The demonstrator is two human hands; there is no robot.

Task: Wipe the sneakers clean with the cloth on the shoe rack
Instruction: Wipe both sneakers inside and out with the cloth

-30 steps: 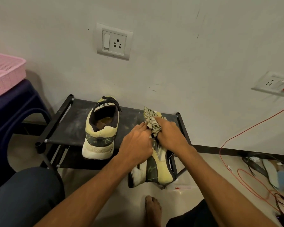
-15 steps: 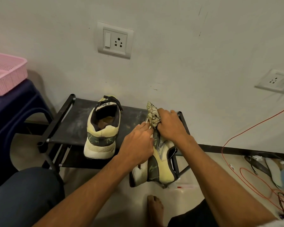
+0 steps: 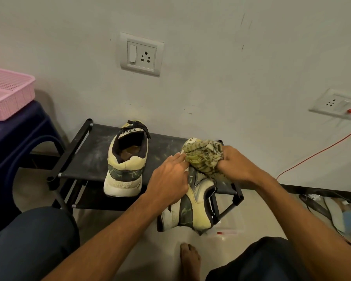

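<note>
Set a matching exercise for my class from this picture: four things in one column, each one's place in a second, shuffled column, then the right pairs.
Things:
1 cloth
2 free sneaker
3 pink basket
4 red cable

Places:
A plugged into the wall socket
B standing on the shoe rack
C gripped in the right hand
D on the dark blue stool

Pairs: 1-C, 2-B, 3-D, 4-A
</note>
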